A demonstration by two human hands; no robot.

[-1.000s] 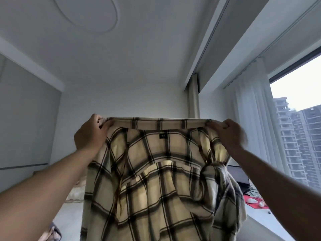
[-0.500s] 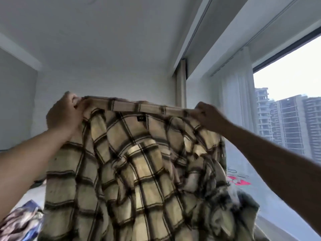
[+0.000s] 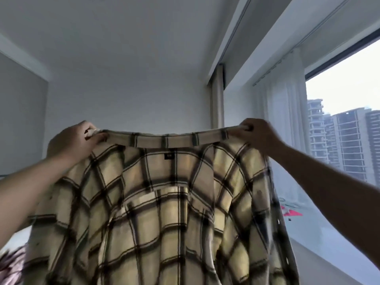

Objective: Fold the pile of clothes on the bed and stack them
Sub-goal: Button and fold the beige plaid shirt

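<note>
- Up near head height, the cream flannel shirt with a dark plaid check is hanging full length, spread between both raised arms, with the white ceiling and the wall behind it.
- The left hand is gripping one end of the collar band, its fingers curling over the cloth and pinching it tight.
- The right hand is doing the same at the other end, fingers closing round the folded collar edge.
- Between the two hands the collar is sagging slightly; the small dark label is sitting roughly midway, which suggests the grip is even.
- The shirt body looks rumpled, and its side near the bright high-rise window is bunching, so to my eye it needs a shake or a wider pull before it goes down.
- Laying it flat on the bed, of which only a pale strip is showing at lower left, should make the sleeve folds easier.
- A patterned garment is lying blurred at the lower left edge, apparently waiting its turn.
</note>
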